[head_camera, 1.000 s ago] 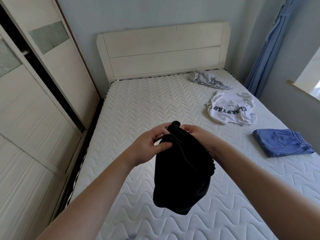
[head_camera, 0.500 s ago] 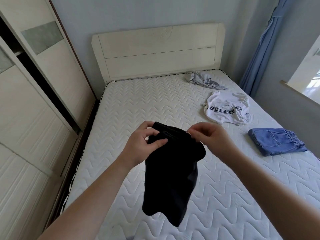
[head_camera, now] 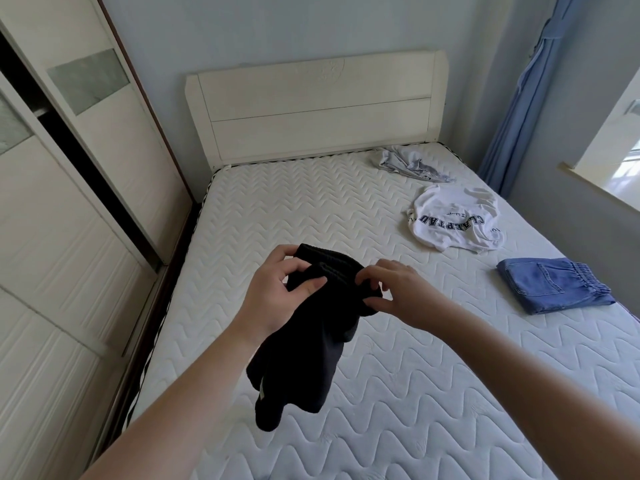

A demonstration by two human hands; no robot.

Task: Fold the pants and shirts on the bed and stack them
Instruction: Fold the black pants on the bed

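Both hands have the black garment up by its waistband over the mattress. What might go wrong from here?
1. The black garment hangs bunched, and the left hand and right hand pinch it close together; laid down like this it would likely crease instead of lying flat.
2. The folded denim lies near the mattress edge; stacking onto it there might tip the pile off.

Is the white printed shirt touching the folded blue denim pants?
Apart. The head view shows bare mattress between the white printed shirt and the folded blue denim pants.
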